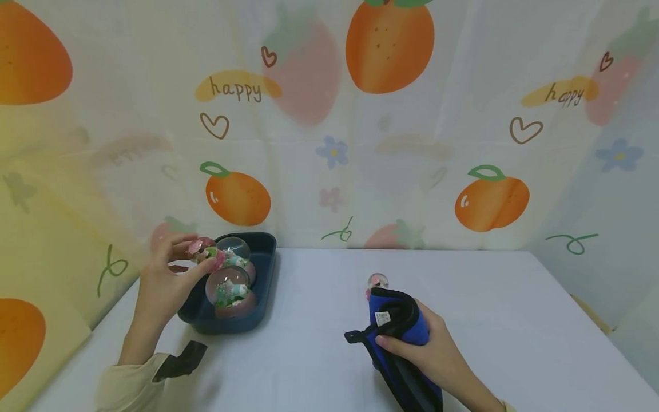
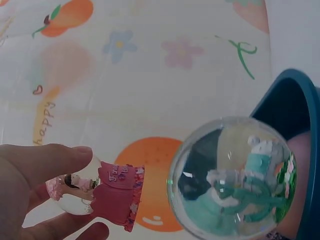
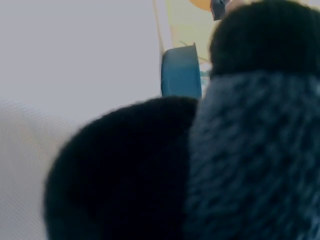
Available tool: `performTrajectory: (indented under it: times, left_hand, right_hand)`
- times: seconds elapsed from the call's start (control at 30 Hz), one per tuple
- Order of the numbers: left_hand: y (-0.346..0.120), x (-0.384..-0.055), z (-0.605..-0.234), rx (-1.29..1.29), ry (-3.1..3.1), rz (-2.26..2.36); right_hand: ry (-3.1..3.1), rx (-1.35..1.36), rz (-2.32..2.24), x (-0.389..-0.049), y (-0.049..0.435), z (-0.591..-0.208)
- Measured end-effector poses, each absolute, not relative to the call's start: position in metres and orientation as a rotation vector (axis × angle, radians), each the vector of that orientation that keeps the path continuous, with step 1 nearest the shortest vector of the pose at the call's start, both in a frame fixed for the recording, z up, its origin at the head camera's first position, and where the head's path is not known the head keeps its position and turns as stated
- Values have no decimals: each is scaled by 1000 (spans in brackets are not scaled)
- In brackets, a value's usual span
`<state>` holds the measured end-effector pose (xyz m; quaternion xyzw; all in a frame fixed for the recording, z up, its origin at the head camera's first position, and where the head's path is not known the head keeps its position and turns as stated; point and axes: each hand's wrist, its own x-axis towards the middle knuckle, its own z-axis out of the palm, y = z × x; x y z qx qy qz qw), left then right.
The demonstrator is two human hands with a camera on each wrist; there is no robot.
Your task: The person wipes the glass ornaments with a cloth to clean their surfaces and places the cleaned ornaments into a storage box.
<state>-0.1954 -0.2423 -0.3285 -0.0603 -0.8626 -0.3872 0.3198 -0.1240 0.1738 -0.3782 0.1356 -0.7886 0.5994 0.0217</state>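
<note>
Blue tray (image 1: 266, 274), two snow globes (image 1: 231, 290) inside, left hand (image 1: 166, 285) pinching pink globe (image 2: 119, 192), right hand (image 1: 431, 350) gripping folded fabric (image 1: 400, 317)

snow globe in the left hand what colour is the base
Pink base, clearest in the left wrist view.

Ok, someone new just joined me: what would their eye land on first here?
Probably the left hand, gripping a small pink snow globe beside larger snow globes in the dark blue tray, on the left of the white table. Next, further right, the right hand holding black-trimmed blue fabric, with another small globe partly hidden behind it. Beyond the table, printed oranges stand out on the backdrop.
</note>
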Motion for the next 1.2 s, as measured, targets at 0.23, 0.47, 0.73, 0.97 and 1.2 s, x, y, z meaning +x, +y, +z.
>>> performTrajectory:
  times: [0.23, 0.47, 0.73, 0.97, 1.2]
  left_hand:
    - [-256, -199, -333, -133, -2319, -1027]
    - [-267, -204, -340, -130, -2371, -1039]
    - [-281, -210, -350, -133, -2592, -995]
    - [-291, -217, -364, -189, -2764, -1008]
    - [-296, -222, -376, -214, -2769, -912]
  right_hand:
    - [-2441, 420, 1860, -125, 174, -379]
    - [-2456, 403, 1862, -124, 173, -379]
    - [-2459, 408, 1855, -125, 173, -380]
    - [-2454, 423, 1853, -124, 173, -379]
    - [-2452, 434, 1850, -124, 173, -380]
